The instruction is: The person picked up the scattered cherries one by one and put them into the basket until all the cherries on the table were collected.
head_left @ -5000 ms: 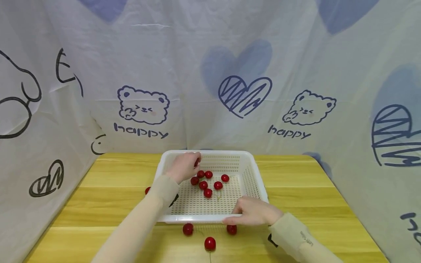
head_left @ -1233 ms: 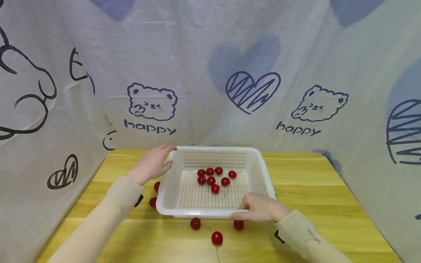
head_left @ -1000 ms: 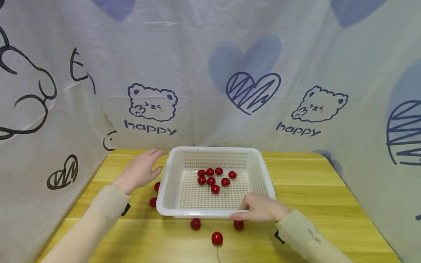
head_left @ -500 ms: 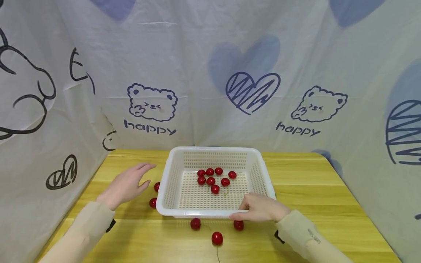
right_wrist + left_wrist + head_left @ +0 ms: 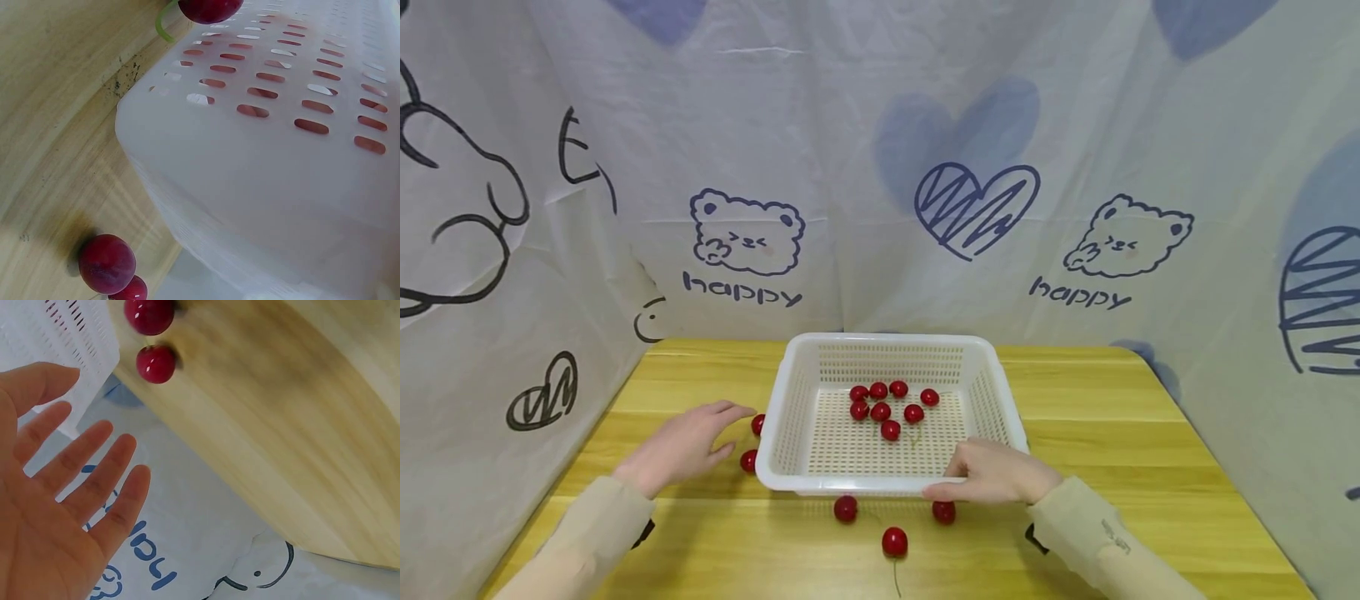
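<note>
A white plastic basket (image 5: 857, 484) with slotted walls stands on the table, several red cherries (image 5: 890, 431) lying on its floor. My right hand (image 5: 998, 473) grips the front rim near the right corner, its thumb outside. Left of the basket, my left hand (image 5: 677, 443) is held with fingers spread and its palm empty. Its fingertips reach close to the farther cherry (image 5: 757, 424) by the basket's left wall; a nearer cherry (image 5: 749, 461) lies just in front of that one. The left wrist view shows both cherries, the larger-looking one (image 5: 150, 314) at the top edge.
In front of the basket lie a left cherry (image 5: 846, 509), a middle cherry (image 5: 895, 542) with a long stem and a right cherry (image 5: 944, 512) under my right hand. The wooden table (image 5: 1097, 433) ends at a printed white cloth (image 5: 865, 275).
Five seconds ago my left hand was inside the basket. It has since come out over the left rim and down beside the cherries on the left. My right hand keeps its grip.
</note>
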The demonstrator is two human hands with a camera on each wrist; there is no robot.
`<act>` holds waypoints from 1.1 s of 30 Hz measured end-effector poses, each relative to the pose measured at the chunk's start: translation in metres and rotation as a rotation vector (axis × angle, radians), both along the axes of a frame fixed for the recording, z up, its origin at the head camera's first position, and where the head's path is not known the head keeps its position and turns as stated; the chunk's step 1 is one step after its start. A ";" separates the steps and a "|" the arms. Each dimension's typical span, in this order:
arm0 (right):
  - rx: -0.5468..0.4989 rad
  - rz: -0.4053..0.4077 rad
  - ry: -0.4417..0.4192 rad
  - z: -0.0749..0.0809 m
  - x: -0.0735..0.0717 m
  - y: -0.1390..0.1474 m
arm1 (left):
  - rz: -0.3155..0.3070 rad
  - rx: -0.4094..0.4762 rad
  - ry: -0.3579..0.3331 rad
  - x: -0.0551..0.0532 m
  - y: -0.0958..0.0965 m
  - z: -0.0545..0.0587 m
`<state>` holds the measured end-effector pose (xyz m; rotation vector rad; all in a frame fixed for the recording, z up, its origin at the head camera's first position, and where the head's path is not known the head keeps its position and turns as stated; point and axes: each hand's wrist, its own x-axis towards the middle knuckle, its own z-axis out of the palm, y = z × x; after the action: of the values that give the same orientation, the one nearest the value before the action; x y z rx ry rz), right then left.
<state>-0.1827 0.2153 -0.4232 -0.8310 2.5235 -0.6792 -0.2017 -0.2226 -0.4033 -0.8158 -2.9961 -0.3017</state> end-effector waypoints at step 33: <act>-0.009 -0.003 -0.028 0.002 0.001 -0.001 | -0.222 -0.045 -0.044 0.009 0.008 -0.039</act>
<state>-0.1819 0.2139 -0.4210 -0.8150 2.4989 -0.6994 -0.1923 -0.2143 -0.4426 -1.1642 -2.9641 -0.2601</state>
